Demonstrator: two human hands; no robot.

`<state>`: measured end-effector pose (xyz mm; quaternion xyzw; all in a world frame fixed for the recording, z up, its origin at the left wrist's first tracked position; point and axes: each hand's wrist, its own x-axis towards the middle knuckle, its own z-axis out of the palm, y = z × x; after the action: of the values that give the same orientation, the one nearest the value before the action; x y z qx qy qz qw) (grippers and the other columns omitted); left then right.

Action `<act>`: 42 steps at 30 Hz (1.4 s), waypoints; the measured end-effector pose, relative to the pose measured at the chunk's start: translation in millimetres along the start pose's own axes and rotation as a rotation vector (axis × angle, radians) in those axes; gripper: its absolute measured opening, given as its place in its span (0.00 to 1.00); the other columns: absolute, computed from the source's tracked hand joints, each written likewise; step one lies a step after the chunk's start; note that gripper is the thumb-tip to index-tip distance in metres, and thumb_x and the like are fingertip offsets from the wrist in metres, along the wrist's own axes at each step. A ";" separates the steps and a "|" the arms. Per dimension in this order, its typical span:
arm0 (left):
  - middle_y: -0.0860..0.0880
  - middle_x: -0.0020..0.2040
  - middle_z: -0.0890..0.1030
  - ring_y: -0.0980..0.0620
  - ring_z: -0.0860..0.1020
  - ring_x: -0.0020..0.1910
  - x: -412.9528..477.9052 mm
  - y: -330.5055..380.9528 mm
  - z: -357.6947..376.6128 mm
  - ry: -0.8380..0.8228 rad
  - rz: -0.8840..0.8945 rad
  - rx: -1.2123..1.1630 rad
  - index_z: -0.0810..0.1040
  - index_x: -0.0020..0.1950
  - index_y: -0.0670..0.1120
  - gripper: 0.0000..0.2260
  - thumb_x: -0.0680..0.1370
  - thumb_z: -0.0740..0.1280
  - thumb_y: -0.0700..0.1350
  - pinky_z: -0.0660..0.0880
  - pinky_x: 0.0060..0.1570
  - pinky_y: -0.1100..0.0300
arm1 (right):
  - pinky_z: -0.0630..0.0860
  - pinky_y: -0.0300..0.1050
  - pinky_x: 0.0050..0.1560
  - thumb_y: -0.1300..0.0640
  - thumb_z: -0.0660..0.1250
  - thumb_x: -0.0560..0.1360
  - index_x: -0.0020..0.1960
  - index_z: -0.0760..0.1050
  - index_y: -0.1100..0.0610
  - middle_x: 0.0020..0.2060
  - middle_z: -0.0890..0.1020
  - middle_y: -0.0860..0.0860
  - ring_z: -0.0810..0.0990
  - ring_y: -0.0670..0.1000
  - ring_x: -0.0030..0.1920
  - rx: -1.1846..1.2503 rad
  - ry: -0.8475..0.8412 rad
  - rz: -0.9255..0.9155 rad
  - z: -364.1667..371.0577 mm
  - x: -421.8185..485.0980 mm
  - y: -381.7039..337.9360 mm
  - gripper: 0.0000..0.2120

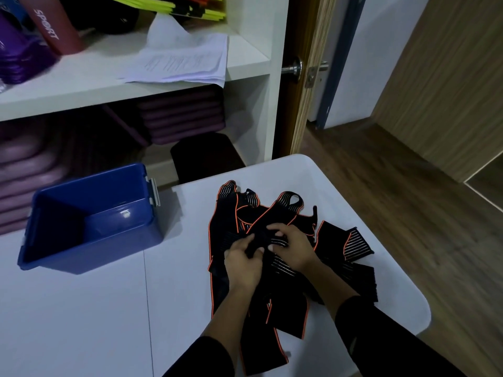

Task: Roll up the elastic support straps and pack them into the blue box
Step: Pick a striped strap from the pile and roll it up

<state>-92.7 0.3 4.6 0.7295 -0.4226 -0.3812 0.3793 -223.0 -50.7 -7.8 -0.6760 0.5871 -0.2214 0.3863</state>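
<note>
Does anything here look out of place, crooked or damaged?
Nothing looks damaged or spilled. The elastic support straps lie in a tangled, crossed heap on the white table, where the left hand and right hand grip one. On the shelf, loose papers hang over the front edge.

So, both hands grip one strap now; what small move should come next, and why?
Probably roll the strap a turn between the left hand and right hand. Both hands pinch it above the pile, it does not look like a finished roll, and the blue box shows no strap inside yet.
</note>
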 end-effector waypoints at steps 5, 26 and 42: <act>0.52 0.60 0.76 0.60 0.77 0.49 -1.2 13.8 -19.4 0.042 0.021 -0.260 0.76 0.62 0.51 0.18 0.74 0.68 0.38 0.72 0.55 0.66 | 0.71 0.43 0.59 0.63 0.72 0.70 0.59 0.77 0.51 0.53 0.77 0.48 0.72 0.49 0.63 0.235 -0.112 0.069 -14.1 1.5 -20.1 0.19; 0.46 0.56 0.81 0.44 0.79 0.55 -39.5 45.7 -188.1 0.205 0.191 -0.598 0.79 0.57 0.55 0.21 0.74 0.64 0.31 0.77 0.56 0.47 | 0.79 0.47 0.55 0.67 0.68 0.73 0.63 0.74 0.45 0.62 0.77 0.50 0.79 0.51 0.60 0.649 -0.492 -0.224 16.7 -25.2 -194.8 0.24; 0.47 0.51 0.83 0.50 0.82 0.41 -92.5 -10.9 -398.0 0.361 0.173 -0.660 0.69 0.67 0.59 0.25 0.76 0.64 0.35 0.78 0.32 0.60 | 0.78 0.36 0.49 0.75 0.65 0.71 0.70 0.67 0.52 0.64 0.72 0.48 0.80 0.36 0.52 0.574 -0.717 -0.483 162.5 -77.8 -352.3 0.32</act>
<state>227.2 179.9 184.7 0.5853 -0.2637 -0.3286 0.6927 102.2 71.3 181.8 -0.6925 0.1607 -0.2107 0.6710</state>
